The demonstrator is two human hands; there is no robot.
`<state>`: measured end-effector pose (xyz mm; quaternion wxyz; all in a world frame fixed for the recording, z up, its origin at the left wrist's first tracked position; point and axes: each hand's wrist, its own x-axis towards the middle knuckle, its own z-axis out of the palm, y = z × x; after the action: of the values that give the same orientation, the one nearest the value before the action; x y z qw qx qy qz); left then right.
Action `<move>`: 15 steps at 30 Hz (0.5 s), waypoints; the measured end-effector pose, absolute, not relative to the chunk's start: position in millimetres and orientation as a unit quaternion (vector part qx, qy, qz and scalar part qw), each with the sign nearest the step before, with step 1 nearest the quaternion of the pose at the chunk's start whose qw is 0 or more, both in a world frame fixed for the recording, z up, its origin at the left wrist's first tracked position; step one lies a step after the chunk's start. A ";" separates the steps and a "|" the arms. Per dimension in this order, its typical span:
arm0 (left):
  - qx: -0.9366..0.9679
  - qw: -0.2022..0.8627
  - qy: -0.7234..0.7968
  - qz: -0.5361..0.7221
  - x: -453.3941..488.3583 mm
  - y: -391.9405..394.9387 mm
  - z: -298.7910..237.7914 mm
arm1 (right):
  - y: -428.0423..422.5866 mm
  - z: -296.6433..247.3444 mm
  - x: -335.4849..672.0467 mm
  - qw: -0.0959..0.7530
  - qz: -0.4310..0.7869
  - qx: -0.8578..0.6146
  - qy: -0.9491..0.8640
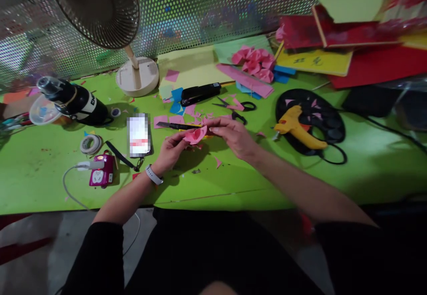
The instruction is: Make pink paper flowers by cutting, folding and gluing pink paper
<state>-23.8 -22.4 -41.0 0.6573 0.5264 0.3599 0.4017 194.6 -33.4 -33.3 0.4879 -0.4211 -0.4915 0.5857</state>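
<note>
A pink paper flower (pixel 194 137) is held above the green table between my two hands. My left hand (pixel 171 152) pinches its left side, thumb and fingers closed on it. At the flower's upper right edge, my right hand (pixel 233 136) has its thumb and fingertips pressed together on the paper. Just behind the flower lie a utility knife (pixel 173 125) and pink paper scraps (pixel 190 109). Scissors (pixel 238 105) with black handles rest beyond my right hand, and a black stapler (pixel 201 93) is farther back.
A yellow glue gun (pixel 298 128) lies on a black palette-shaped mat (pixel 312 108) at right. Finished pink paper flowers (pixel 255 61) are piled at the back. Leftward are a phone (pixel 138 135), tape roll (pixel 90 144), purple power adapter (pixel 101 170), black bottle (pixel 78 104) and fan (pixel 138 77).
</note>
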 end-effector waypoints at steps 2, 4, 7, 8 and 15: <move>0.526 0.659 0.360 0.400 -23.9 -22.5 -39.7 | -33.5 -34.3 194.8 0.487 0.585 -0.424 -0.491; 0.532 0.656 0.363 0.394 -23.8 -22.8 -36.9 | -33.3 -34.9 195.2 0.485 0.585 -0.425 -0.492; 0.544 0.648 0.365 0.390 -23.6 -23.4 -32.8 | -33.4 -34.7 195.6 0.484 0.586 -0.425 -0.491; 0.546 0.646 0.364 0.390 -23.7 -23.5 -32.1 | -33.6 -34.3 195.6 0.484 0.586 -0.426 -0.491; 0.575 0.627 0.348 0.393 -25.3 -23.5 -33.5 | -34.1 -29.4 195.6 0.472 0.582 -0.432 -0.502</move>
<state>-25.3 -23.5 -33.5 0.6273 0.5752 0.3482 0.3930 195.6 -34.1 -29.4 0.4719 -0.4317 -0.5019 0.5823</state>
